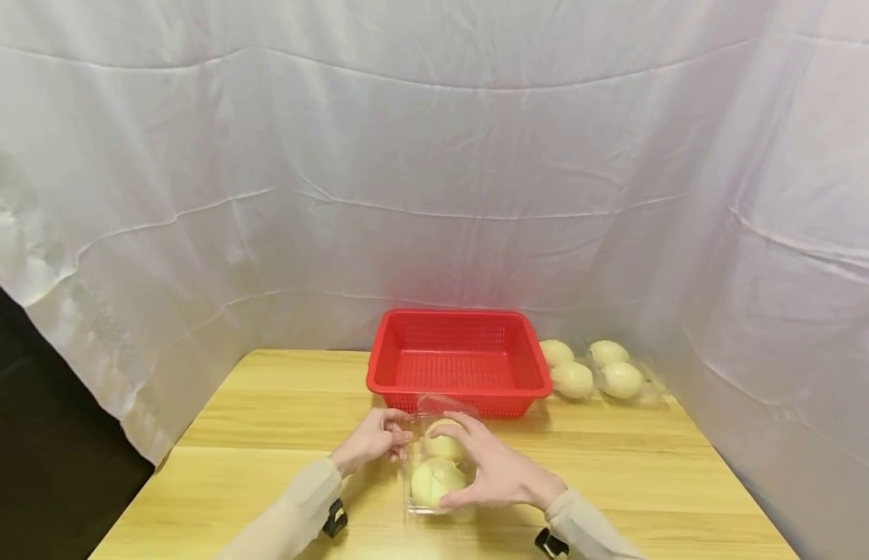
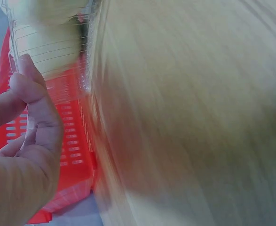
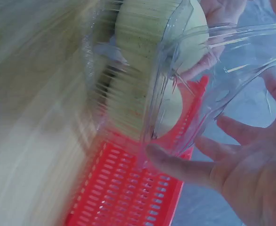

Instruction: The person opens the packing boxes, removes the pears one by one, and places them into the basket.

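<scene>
A clear plastic box (image 1: 422, 509) with two round, pale-yellow fruits (image 1: 437, 482) in it sits on the wooden table in front of me. My left hand (image 1: 376, 439) pinches the box's left edge between thumb and fingers; the left wrist view shows the thumb and index fingertips meeting at its rim. Over the box's right side, my right hand (image 1: 500, 470) spreads in a wide arc, thumb towards the near end. In the right wrist view, the raised clear lid (image 3: 241, 33) stands at an angle to the box, with the right fingers (image 3: 236, 129) extended against it.
Just behind the box is a red plastic basket (image 1: 374, 381) with perforated walls. Right of the basket, more pale-yellow fruits (image 1: 572, 379) lie in clear packaging. White cloth (image 1: 434, 155) hangs around the back and sides of the table (image 1: 280, 389).
</scene>
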Tool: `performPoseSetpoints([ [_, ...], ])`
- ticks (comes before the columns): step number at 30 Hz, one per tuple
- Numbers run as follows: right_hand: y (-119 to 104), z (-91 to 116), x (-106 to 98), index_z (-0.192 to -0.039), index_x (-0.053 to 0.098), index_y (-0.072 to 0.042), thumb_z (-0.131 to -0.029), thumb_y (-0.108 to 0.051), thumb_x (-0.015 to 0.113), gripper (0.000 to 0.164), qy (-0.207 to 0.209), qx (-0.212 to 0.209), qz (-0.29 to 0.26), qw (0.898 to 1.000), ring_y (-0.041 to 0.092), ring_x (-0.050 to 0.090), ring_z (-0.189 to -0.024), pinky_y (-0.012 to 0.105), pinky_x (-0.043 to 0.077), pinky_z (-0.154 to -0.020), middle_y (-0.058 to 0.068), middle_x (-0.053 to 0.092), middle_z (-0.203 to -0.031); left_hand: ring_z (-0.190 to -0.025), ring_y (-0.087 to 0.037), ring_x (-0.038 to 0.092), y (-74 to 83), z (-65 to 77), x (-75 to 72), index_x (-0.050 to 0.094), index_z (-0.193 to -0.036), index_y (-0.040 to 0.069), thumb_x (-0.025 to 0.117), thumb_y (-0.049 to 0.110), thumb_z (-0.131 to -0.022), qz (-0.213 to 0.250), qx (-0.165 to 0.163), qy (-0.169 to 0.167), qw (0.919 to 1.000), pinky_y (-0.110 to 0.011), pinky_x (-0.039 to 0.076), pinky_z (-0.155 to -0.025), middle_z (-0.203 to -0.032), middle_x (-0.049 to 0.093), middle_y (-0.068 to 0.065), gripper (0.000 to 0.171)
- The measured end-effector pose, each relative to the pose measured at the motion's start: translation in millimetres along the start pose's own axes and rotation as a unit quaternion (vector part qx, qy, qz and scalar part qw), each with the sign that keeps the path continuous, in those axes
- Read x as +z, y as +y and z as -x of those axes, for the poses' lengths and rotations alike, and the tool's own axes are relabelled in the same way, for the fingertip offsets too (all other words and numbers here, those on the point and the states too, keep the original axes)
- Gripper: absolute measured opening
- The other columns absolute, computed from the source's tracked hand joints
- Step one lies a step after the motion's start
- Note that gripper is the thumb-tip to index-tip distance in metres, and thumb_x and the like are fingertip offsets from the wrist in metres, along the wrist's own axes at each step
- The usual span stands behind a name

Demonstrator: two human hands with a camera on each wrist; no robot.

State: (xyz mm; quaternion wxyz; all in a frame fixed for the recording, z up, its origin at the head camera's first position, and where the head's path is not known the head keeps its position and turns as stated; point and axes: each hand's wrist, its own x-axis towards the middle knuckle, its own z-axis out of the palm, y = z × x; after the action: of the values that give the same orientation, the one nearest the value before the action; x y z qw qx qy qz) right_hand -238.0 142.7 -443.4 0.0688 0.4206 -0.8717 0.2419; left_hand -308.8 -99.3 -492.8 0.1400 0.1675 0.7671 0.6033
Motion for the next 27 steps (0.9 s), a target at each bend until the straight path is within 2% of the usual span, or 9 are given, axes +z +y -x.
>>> performPoseSetpoints([
  [3, 2.2, 7.1, -4.8, -0.134, 0.031, -0.031, -0.065, -0.053, 0.073, 0.084, 0.003, 0.013, -0.043, 0.999, 0.024, 0.029, -0.129, 0.049, 0.038, -0.091, 0.005, 0.024, -0.143, -0.053, -0.020, 0.061, -1.3, 0.6, 0.3, 0.043, -0.122, -0.014, 0.059, 0.000, -0.084, 0.006, 0.004, -0.001, 1.0000, -0.034, 0.051, -0.051, -0.074, 0.061, -0.023, 0.044],
  [7, 3.3, 18.1, -10.9, -0.133, 0.029, -0.029, -0.068, -0.046, 0.075, 0.081, 0.005, 0.041, -0.100, 0.994, 0.025, 0.028, -0.129, 0.053, 0.035, -0.092, 0.004, 0.020, -0.145, -0.053, -0.019, 0.061, -3.3, 2.9, 1.6, 0.041, -0.123, -0.016, 0.058, -0.002, -0.084, 0.020, -0.006, -0.009, 0.9998, -0.037, 0.052, -0.053, -0.076, 0.060, -0.028, 0.044],
  [11, 2.3, 22.2, -22.7, -0.125, 0.034, -0.020, -0.079, -0.036, 0.068, 0.059, 0.027, 0.058, -0.146, 0.987, 0.029, 0.024, -0.130, 0.055, 0.035, -0.091, 0.004, 0.019, -0.145, -0.051, -0.018, 0.060, -3.2, 2.5, 1.8, 0.040, -0.122, -0.018, 0.056, -0.003, -0.085, 0.029, -0.006, -0.009, 0.9995, -0.036, 0.052, -0.053, -0.076, 0.059, -0.030, 0.043],
  [14, -1.7, 21.9, -33.6, -0.114, 0.037, -0.018, -0.085, -0.033, 0.060, 0.040, 0.046, 0.094, -0.175, 0.979, 0.031, 0.026, -0.129, 0.046, 0.044, -0.084, 0.006, 0.019, -0.144, -0.050, -0.018, 0.060, -2.1, 1.2, 0.6, 0.040, -0.122, -0.018, 0.056, -0.003, -0.085, 0.031, 0.000, -0.005, 0.9995, -0.035, 0.052, -0.052, -0.075, 0.059, -0.030, 0.042],
  [17, -7.1, 22.5, -43.2, -0.104, 0.039, -0.018, -0.086, -0.035, 0.059, 0.032, 0.065, 0.143, -0.197, 0.968, 0.032, 0.032, -0.126, 0.035, 0.047, -0.077, 0.009, 0.020, -0.145, -0.051, -0.018, 0.060, -1.4, 1.1, -0.7, 0.041, -0.122, -0.017, 0.057, -0.002, -0.084, 0.027, -0.004, -0.003, 0.9996, -0.035, 0.052, -0.053, -0.075, 0.060, -0.027, 0.043],
  [20, -12.0, 24.5, -51.6, -0.098, 0.040, -0.017, -0.084, -0.037, 0.063, 0.033, 0.086, 0.183, -0.199, 0.959, 0.035, 0.042, -0.119, 0.032, 0.049, -0.074, 0.012, 0.027, -0.142, -0.052, -0.019, 0.060, -1.3, 2.2, -1.4, 0.041, -0.121, -0.017, 0.058, -0.001, -0.084, 0.026, -0.006, -0.003, 0.9996, -0.036, 0.052, -0.054, -0.076, 0.060, -0.025, 0.044],
  [22, -16.2, 26.4, -58.9, -0.095, 0.042, -0.015, -0.084, -0.032, 0.064, 0.030, 0.099, 0.200, -0.197, 0.955, 0.036, 0.048, -0.113, 0.033, 0.049, -0.074, 0.014, 0.036, -0.136, -0.053, -0.019, 0.061, -1.0, 2.7, -1.4, 0.041, -0.121, -0.017, 0.058, -0.001, -0.084, 0.028, -0.004, -0.005, 0.9996, -0.037, 0.052, -0.054, -0.076, 0.060, -0.025, 0.044],
  [25, -23.9, 28.8, -71.9, -0.089, 0.044, -0.009, -0.085, -0.023, 0.064, 0.025, 0.115, 0.218, -0.205, 0.947, 0.032, 0.057, -0.100, 0.033, 0.051, -0.069, 0.014, 0.051, -0.118, -0.053, -0.020, 0.061, -1.2, 2.4, -0.7, 0.040, -0.122, -0.017, 0.058, -0.001, -0.084, 0.032, -0.003, -0.007, 0.9995, -0.036, 0.052, -0.054, -0.076, 0.061, -0.025, 0.045],
  [27, -25.3, 31.2, -79.7, -0.086, 0.044, -0.007, -0.085, -0.020, 0.063, 0.022, 0.121, 0.233, -0.212, 0.941, 0.026, 0.061, -0.082, 0.031, 0.050, -0.061, 0.012, 0.057, -0.103, -0.053, -0.020, 0.061, -1.6, 1.8, 0.0, 0.040, -0.122, -0.017, 0.058, -0.001, -0.084, 0.032, -0.002, -0.008, 0.9995, -0.036, 0.052, -0.054, -0.076, 0.061, -0.024, 0.045],
])
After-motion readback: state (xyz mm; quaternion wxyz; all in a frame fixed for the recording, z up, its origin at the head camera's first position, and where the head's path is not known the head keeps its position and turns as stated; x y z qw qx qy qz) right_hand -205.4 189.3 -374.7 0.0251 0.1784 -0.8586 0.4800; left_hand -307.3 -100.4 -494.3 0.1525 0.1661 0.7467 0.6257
